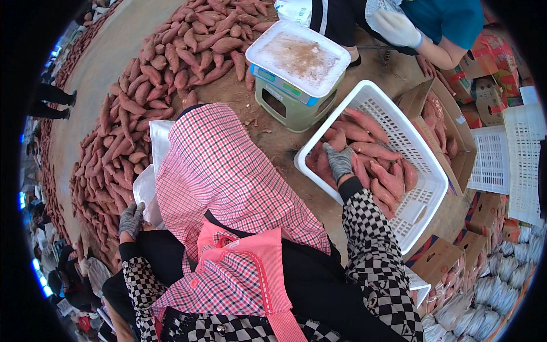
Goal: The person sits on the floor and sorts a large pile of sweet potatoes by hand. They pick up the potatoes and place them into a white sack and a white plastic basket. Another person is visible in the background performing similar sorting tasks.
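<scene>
My right hand, in a grey knitted glove, reaches into a white plastic basket that holds sweet potatoes. Its fingers lie on a sweet potato near the basket's left side; whether they grip it is hidden. At the left, my left hand, gloved alike, is beside a white plastic bag, at the edge of a large heap of sweet potatoes. Its fingertips meet the bag's edge, and their hold on it is unclear. A pink checked apron covers my lap.
Ahead, a scale with a soiled white tray rests on a green plastic stool. A co-worker's gloved hand is beyond it. Right of the basket stand an open cardboard box with sweet potatoes, more white crates and bundled plastic bags.
</scene>
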Available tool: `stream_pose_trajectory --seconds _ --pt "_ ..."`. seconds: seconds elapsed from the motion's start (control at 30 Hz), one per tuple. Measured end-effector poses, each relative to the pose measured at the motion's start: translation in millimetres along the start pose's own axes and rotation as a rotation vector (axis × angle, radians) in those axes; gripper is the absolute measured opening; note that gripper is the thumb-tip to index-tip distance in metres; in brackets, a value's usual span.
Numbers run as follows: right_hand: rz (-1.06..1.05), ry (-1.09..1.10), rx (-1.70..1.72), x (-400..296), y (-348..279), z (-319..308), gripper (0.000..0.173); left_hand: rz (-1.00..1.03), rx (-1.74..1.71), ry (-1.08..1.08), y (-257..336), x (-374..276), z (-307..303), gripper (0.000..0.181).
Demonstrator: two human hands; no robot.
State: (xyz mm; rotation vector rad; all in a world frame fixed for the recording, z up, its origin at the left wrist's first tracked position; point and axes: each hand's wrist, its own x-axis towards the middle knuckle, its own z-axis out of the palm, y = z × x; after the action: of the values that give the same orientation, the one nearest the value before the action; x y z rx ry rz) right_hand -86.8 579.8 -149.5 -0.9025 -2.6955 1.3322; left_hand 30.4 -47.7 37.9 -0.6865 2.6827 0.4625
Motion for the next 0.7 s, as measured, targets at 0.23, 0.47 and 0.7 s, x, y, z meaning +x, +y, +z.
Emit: stream_pose_trajectory --seconds 0.23,0.47,0.7 --pt "0.106 -0.258 -0.386 -8 -16 36 0.099 -0.043 -0.044 0.006 -5 -13 -1 0.037" --pt "-0.008 -0.396 -0.037 11 18 34 0.063 -0.005 0.041 -0.056 16 -10 -15 0.035" --pt "-0.444 0.057 0.138 -80 -166 -43 0.018 -0.095 -0.423 0.043 8 -13 -17 0.046"
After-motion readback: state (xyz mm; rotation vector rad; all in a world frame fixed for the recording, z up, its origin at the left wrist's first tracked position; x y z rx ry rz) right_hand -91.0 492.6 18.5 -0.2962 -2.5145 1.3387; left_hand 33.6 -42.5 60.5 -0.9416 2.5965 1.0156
